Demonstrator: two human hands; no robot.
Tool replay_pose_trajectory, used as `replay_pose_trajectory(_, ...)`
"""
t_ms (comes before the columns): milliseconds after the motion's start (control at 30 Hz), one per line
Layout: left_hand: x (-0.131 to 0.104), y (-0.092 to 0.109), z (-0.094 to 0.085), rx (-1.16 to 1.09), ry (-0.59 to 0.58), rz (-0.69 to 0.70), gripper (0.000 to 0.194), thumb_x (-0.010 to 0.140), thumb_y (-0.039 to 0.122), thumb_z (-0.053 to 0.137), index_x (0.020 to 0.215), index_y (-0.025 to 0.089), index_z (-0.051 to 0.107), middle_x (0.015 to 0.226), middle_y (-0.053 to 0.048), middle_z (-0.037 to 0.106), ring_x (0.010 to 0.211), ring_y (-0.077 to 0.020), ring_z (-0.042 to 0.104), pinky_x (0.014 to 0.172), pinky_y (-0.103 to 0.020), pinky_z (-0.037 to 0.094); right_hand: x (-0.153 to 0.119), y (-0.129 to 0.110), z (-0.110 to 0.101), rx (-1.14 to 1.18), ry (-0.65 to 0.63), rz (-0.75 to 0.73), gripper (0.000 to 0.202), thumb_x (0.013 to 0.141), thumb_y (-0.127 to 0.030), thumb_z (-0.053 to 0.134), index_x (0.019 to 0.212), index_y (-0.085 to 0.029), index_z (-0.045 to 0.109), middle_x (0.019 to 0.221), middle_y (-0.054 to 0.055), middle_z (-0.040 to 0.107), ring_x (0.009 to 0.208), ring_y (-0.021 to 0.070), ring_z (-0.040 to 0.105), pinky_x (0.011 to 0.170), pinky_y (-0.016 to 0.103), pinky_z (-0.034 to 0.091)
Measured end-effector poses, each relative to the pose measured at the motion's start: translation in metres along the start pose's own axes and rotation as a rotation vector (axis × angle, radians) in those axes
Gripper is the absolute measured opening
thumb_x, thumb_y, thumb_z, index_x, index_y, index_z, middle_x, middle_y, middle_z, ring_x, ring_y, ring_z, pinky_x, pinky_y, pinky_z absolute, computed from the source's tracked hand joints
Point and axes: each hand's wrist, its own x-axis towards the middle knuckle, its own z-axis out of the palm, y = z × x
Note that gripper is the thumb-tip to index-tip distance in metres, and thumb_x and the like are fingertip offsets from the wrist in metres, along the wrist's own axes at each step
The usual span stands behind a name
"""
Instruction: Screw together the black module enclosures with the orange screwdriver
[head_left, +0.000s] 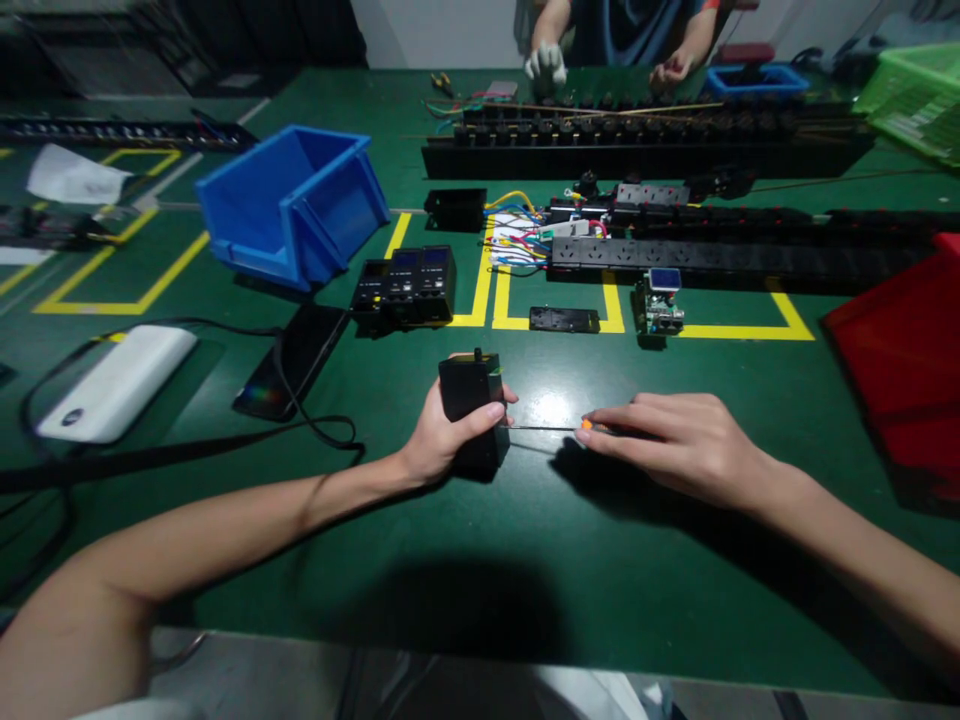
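A black box-shaped housing [472, 400] is held upright above the green table [480, 560], with my left hand [442, 430] wrapped round it and the thumb across its front. My right hand [675, 440] pinches a screwdriver [547, 428] with an orange part at the fingertips. Its thin shaft points left and reaches the right side of the housing. Beyond my hands lie a flat black cover [564, 320], a small circuit board with a screen [663, 302] and several black modules [405, 285] side by side.
Farther back are long black socket strips [675, 258] with loose wires. A blue bin [300, 210], phone [289, 360] and white power bank [120, 385] with cables are at left. A red bin [907, 370] stands right, a green basket [915, 100] behind. Another person's hands [546, 65] are across the table.
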Motion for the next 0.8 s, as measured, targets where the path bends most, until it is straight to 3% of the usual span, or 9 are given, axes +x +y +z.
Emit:
replay_pose_trajectory(67,0.0,0.001,0.0,0.018,-0.013,0.002,0.041,0.074,0.039,0.081,0.1,0.012,0.063,0.096,-0.007,0.067,0.076,-0.017,0.069,0.067,-0.028,0.059,0.006,0.0,-0.001,0.259,0.012,0.153,0.023,0.097,-0.016,0.058,0.114,-0.019,0.073,0.104,0.01,0.077,0.087,0.0199,0.072,0.07,0.031,0.056)
replay_pose_trajectory(133,-0.001,0.001,0.0,0.026,-0.021,0.021,0.042,0.074,0.038,0.081,0.102,0.013,0.061,0.096,-0.007,0.068,0.077,-0.0175,0.069,0.068,-0.029,0.059,0.012,-0.001,-0.001,0.554,0.032,0.403,0.019,0.095,-0.025,0.062,0.105,-0.02,0.077,0.1,0.009,0.078,0.088,0.0205,0.073,0.075,0.032,0.058)
replay_pose_trajectory(267,0.0,0.0,0.001,-0.007,-0.013,0.049,0.046,0.075,0.035,0.081,0.107,0.015,0.054,0.097,-0.006,0.068,0.077,-0.0175,0.07,0.069,-0.031,0.059,0.018,-0.002,0.004,1.057,0.055,0.986,0.028,0.092,-0.041,0.066,0.101,-0.017,0.078,0.094,0.01,0.078,0.069,0.0172,0.071,0.054,0.025,0.054)
replay_pose_trajectory(367,-0.001,-0.001,0.002,-0.013,-0.014,0.052,0.046,0.075,0.034,0.081,0.106,0.015,0.053,0.097,-0.005,0.067,0.076,-0.0168,0.069,0.069,-0.03,0.059,0.017,0.001,0.013,1.35,0.037,1.146,0.033,0.089,-0.042,0.069,0.105,-0.013,0.073,0.097,0.013,0.077,0.06,0.0137,0.069,0.045,0.02,0.046)
replay_pose_trajectory(467,-0.002,-0.001,0.003,-0.008,-0.02,0.062,0.048,0.074,0.033,0.082,0.106,0.016,0.051,0.095,-0.005,0.067,0.076,-0.0161,0.069,0.069,-0.03,0.058,0.015,0.002,0.019,1.441,-0.171,1.146,0.039,0.091,-0.047,0.065,0.104,-0.011,0.07,0.087,0.013,0.077,0.041,0.0073,0.056,0.035,0.018,0.032)
replay_pose_trajectory(567,-0.003,-0.001,0.004,0.001,-0.023,0.072,0.051,0.075,0.034,0.081,0.109,0.018,0.048,0.095,-0.004,0.067,0.076,-0.016,0.068,0.069,-0.03,0.057,0.015,0.001,0.019,1.29,-0.311,1.048,0.042,0.092,-0.052,0.062,0.097,-0.011,0.072,0.061,0.003,0.069,0.035,0.0052,0.043,0.035,0.018,0.027)
replay_pose_trajectory(633,-0.003,-0.001,0.004,0.015,-0.023,0.086,0.052,0.074,0.034,0.082,0.11,0.018,0.048,0.094,-0.004,0.067,0.077,-0.0161,0.067,0.069,-0.03,0.057,0.015,-0.002,0.019,1.082,-0.277,0.955,0.04,0.091,-0.051,0.064,0.097,-0.013,0.075,0.058,0.001,0.067,0.042,0.0086,0.05,0.04,0.02,0.036)
replay_pose_trajectory(700,-0.002,-0.001,0.003,0.032,-0.016,0.094,0.052,0.073,0.034,0.082,0.109,0.018,0.049,0.094,-0.004,0.067,0.077,-0.0159,0.067,0.069,-0.029,0.056,0.013,-0.004,0.019,0.851,-0.206,0.818,0.036,0.092,-0.047,0.064,0.101,-0.014,0.077,0.074,0.006,0.074,0.058,0.0136,0.063,0.053,0.025,0.047)
replay_pose_trajectory(800,-0.001,-0.001,0.002,0.04,-0.008,0.062,0.05,0.073,0.036,0.082,0.107,0.016,0.052,0.094,-0.005,0.067,0.074,-0.0159,0.067,0.069,-0.029,0.056,0.007,-0.006,0.019,0.417,-0.086,0.447,0.029,0.098,-0.033,0.06,0.114,-0.014,0.074,0.081,0.008,0.076,0.064,0.0154,0.067,0.057,0.027,0.048)
